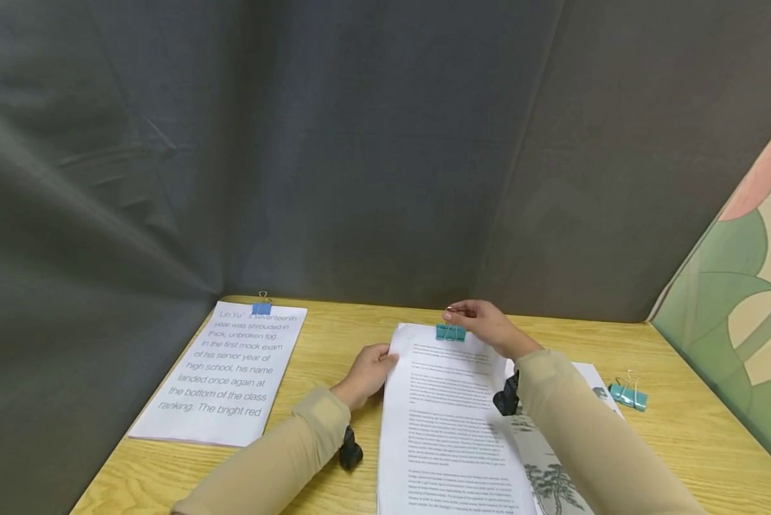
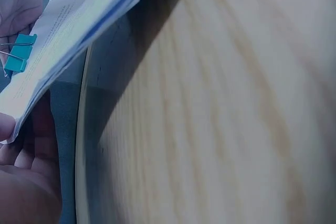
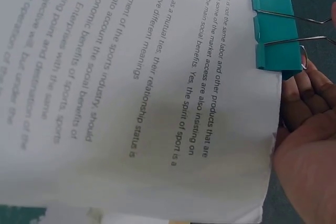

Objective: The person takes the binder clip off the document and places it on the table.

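Observation:
A thick stack of printed paper [image 1: 450, 422] is held up at its left edge by my left hand [image 1: 367, 373]. In the left wrist view the left thumb [image 2: 5, 125] lies on top of the sheets and the fingers are underneath. A teal binder clip [image 1: 451, 333] sits over the top edge of the stack, its wire handles pointing away from the page in the right wrist view. My right hand [image 1: 488, 327] pinches those handles behind the clip. Part of the right palm [image 3: 310, 145] shows beside the paper's top edge.
To the left lies another paper stack [image 1: 218, 379] with a blue binder clip [image 1: 261, 308] on top. Under the right forearm is a sheet with a tree picture [image 1: 556, 486]. A second teal binder clip [image 1: 629, 395] is at its right edge. A dark curtain [image 1: 385, 157] hangs behind the table.

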Available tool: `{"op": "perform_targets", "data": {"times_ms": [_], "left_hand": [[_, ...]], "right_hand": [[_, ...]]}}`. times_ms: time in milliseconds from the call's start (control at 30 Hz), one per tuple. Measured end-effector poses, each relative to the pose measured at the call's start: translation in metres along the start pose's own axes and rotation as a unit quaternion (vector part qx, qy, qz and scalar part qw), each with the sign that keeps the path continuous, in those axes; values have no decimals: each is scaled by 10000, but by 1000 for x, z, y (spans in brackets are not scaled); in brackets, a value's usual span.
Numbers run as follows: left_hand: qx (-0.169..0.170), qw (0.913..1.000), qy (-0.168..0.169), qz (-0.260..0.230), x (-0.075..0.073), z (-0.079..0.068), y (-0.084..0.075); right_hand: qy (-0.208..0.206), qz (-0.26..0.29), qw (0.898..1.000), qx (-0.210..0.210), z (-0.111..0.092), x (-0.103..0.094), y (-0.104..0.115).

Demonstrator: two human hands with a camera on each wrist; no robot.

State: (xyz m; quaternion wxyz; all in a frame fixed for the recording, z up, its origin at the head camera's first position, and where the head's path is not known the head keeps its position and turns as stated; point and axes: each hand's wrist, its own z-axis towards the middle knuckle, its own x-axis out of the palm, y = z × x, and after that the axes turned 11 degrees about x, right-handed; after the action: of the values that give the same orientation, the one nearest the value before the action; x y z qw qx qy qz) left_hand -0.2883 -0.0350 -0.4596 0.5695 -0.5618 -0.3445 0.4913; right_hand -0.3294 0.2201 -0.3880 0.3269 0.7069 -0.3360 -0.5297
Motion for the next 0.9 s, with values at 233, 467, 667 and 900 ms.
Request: {"op": "perform_targets", "data": {"times_ms": [233, 467, 667, 900], "left_hand": [[25, 10000, 2, 1, -1, 3, 2], [-29, 10000, -31, -27, 2, 2, 4], [-39, 10000, -29, -8, 3, 2, 3], [-74, 10000, -28, 6, 3, 2, 5]], "right_hand": [[-132, -17, 9999, -54, 1, 0, -2], [-253, -28, 9996, -80, 1, 2, -7], [-405, 162, 9988, -243, 1, 1, -8], [-747, 600, 9950, -290, 3, 2, -9]]}}
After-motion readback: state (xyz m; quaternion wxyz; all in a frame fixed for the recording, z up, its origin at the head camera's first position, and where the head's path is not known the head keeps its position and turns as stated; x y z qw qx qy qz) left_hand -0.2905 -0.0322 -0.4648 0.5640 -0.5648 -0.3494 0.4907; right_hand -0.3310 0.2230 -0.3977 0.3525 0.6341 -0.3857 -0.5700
